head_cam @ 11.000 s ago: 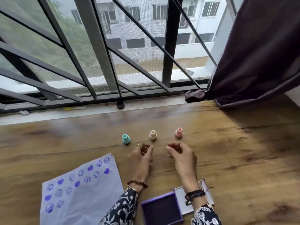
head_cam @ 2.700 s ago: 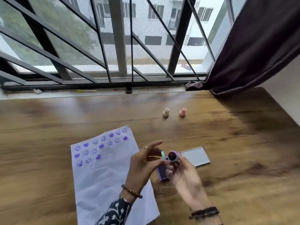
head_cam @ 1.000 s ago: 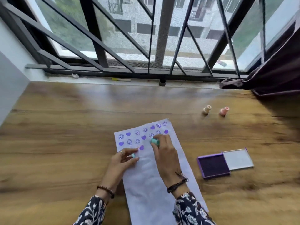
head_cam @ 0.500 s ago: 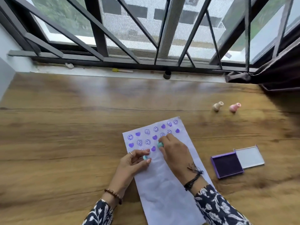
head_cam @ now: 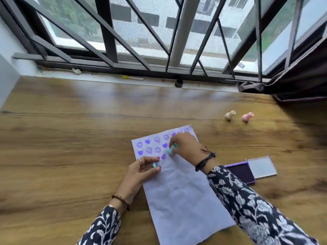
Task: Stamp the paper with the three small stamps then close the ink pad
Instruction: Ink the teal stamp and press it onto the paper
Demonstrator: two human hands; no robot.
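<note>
One view only, from my head camera, looking down at a wooden table (head_cam: 70, 138) under a barred window (head_cam: 141, 32).

Item: paper (head_cam: 180, 191), pale sheet lying flat on the table, running from mid-table toward me. Its far end carries rows of purple prints, hearts and smiley faces; the near part is blank.

Item: my right hand (head_cam: 185, 145), over the far end of the paper, fingers pinched round the teal stamp (head_cam: 172, 149). The stamp is tilted, its lower end at the sheet just beside the purple prints; whether it touches the paper I cannot tell.

Item: my left hand (head_cam: 141, 170), resting at the left edge of the paper, thumb and fingers closed narrowly on a small teal piece (head_cam: 155, 164); what that piece is I cannot tell.

Item: beige stamp (head_cam: 230, 115) and pink stamp (head_cam: 247, 117), side by side on the table beyond the paper to the right, well apart from both hands.

Item: ink pad (head_cam: 242, 172), open, on the table right of the paper, partly hidden by my right sleeve (head_cam: 247, 206). Its dark purple pad faces up; the pale lid (head_cam: 261, 167) lies folded out flat on its right.

Item: dark curtain (head_cam: 300, 76), bunched at the far right corner.
</note>
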